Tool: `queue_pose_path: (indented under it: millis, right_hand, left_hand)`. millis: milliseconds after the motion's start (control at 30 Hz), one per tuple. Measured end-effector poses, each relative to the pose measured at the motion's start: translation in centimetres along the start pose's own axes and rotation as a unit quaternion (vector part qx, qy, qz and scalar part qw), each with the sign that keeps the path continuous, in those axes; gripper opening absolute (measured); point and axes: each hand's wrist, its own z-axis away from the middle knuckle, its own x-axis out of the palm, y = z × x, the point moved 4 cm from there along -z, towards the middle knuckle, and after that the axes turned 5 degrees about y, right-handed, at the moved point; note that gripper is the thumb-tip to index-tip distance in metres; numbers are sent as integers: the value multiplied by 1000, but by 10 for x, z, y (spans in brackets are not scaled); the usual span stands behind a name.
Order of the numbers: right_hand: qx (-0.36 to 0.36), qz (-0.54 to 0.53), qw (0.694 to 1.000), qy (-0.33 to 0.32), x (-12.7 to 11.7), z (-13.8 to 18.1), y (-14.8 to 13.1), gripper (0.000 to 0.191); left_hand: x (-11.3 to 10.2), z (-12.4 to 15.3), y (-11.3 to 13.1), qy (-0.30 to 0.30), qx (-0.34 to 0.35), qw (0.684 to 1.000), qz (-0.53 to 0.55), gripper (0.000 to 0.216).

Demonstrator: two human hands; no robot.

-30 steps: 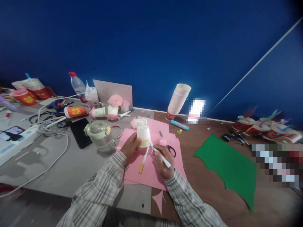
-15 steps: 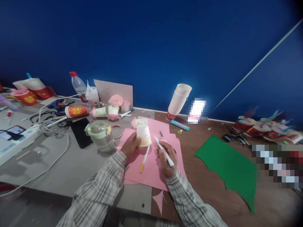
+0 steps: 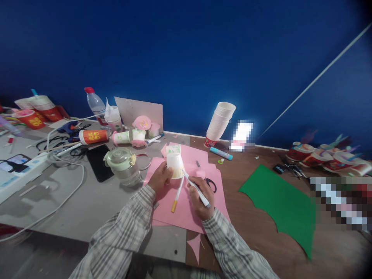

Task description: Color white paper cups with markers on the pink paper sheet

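My left hand (image 3: pixel 160 179) is closed on a white paper cup (image 3: pixel 174 164), which has yellow marks near its lower edge. Between the fingers of my right hand (image 3: pixel 202 197) is a white marker (image 3: pixel 195 186) with a grey end, its tip close to or at the cup's right side. Below the cup, a second marker with a yellow cap (image 3: pixel 174 206) lies on the pink paper (image 3: pixel 188 217). Scissors (image 3: pixel 211 185) lie partly hidden beside my right hand. Behind the held cup is another cup with green print (image 3: pixel 173 149).
A lidded glass jar (image 3: pixel 123 170) and a black phone (image 3: pixel 100 164) are to the left. Green paper (image 3: pixel 283 205) lies right, with decorated red cups (image 3: pixel 318 157) beyond. A leaning stack of paper cups (image 3: pixel 219 124) and a blue glue stick (image 3: pixel 221 154) stand behind.
My right hand has moved left with the white marker, bringing its tip to the cup's side. More of the scissors' handle shows. My left hand and the cup have barely shifted.
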Motion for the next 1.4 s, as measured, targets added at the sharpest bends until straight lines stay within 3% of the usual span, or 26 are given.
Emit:
queue_pose_path:
  millis: [667,1400]
  right_hand:
    - [-5,13,1000,-6,1,-1,3,21]
    - [-4,1,1000,-25,3,-1,1,22]
  left_hand:
    - [0,-1,-2,-16,-6,1000,-18,34]
    - [1,2,3,6,-15,1000,-5,45]
